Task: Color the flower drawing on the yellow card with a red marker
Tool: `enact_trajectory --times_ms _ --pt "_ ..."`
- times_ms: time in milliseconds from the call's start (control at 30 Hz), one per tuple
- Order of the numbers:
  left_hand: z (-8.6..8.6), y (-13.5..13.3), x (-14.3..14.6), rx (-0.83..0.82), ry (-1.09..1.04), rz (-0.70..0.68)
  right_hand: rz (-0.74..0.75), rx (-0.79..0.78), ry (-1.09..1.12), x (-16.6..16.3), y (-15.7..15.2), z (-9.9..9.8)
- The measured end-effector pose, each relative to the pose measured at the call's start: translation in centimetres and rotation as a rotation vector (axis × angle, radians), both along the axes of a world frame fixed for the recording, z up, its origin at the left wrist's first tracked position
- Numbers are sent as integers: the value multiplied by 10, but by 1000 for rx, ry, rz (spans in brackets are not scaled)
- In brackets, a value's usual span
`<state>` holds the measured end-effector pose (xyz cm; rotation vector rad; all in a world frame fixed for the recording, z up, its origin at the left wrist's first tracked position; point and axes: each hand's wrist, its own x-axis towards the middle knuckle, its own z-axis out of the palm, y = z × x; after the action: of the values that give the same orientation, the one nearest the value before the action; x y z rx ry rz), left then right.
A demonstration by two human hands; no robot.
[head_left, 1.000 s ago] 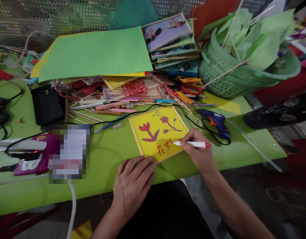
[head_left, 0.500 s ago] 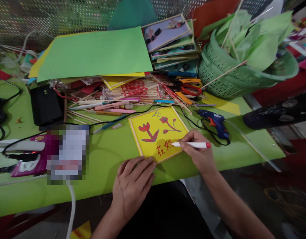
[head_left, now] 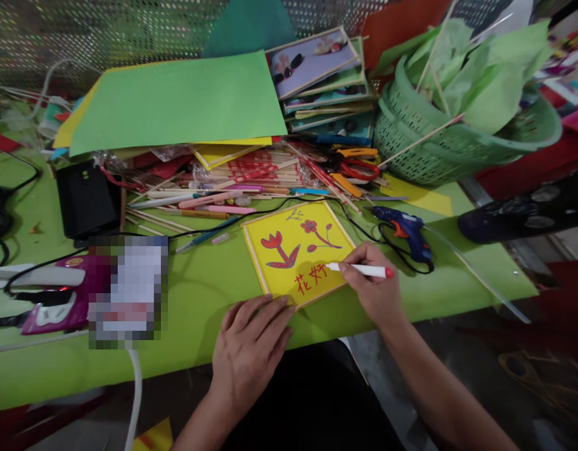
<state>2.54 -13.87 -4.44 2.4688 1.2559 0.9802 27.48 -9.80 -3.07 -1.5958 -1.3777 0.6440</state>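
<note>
A yellow card (head_left: 293,232) edged with thin wooden sticks lies on the green table. Red flowers with dark outlines are drawn on it, and red handwritten characters (head_left: 310,279) run along its lower part. My right hand (head_left: 376,285) grips a white marker (head_left: 364,270) with a red end, its tip at the right end of the writing. Resting flat with fingers stretched out, my left hand (head_left: 253,341) touches the card's lower left edge.
Behind the card lie pens and sticks (head_left: 213,200), scissors (head_left: 359,168) and a stack of framed pictures (head_left: 317,69). A blue glue gun (head_left: 406,232) with a black cord lies to the right, near a green basket (head_left: 420,138). A blurred-out phone (head_left: 136,282) is at the left.
The marker tip has shifted slightly with my right hand, and the second red character shows a further stroke. My left hand stays in place.
</note>
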Motion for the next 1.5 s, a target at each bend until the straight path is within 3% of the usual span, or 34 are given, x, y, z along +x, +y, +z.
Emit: enact_trajectory --times_ms 300,533,1000,1300,1500 --pt "-1 1 0 4 8 -4 -41 -28 162 7 0 -1" --pt "-3 0 -1 5 11 5 55 -135 155 31 6 -1" --pt "0 0 0 -4 11 14 91 -134 55 24 9 2" --pt "0 0 1 3 7 19 134 -140 165 29 7 -2" --pt "-2 0 0 3 8 12 53 -114 157 29 7 -4"
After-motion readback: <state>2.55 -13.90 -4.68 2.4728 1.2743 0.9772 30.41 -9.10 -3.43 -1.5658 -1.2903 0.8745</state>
